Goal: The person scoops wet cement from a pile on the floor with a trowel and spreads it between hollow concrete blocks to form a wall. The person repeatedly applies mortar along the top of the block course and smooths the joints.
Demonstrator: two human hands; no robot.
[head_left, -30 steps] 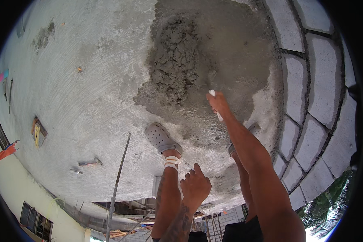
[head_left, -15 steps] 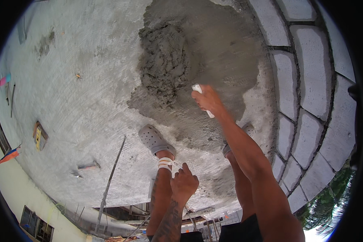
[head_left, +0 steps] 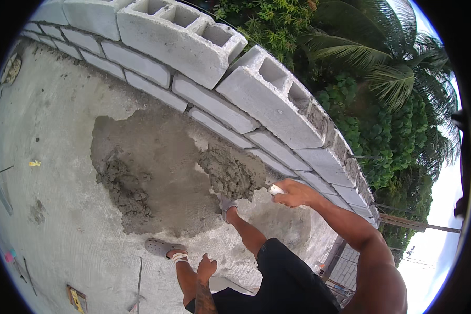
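Head view: a concrete floor is seen filling the left and lower part of the frame, with a wall of grey hollow blocks curving from the upper left down to the right edge; green foliage and palm fronds are seen beyond it in the upper right. A wet dark patch is spread over the floor at the centre, and a low pile of mortar lies at its left side. A trowel, heaped with grey mortar, is held level just right of centre, in front of the lower courses of the wall. The right hand is closed round the trowel's white handle, its grip clamped tight on it. The left hand hangs at the lower centre beside the leg, touching nothing; its fingers are loosely curled and its grip slack. Black shorts are seen at the bottom, and two grey clogs are planted on the floor. A small yellow object lies at the far left.
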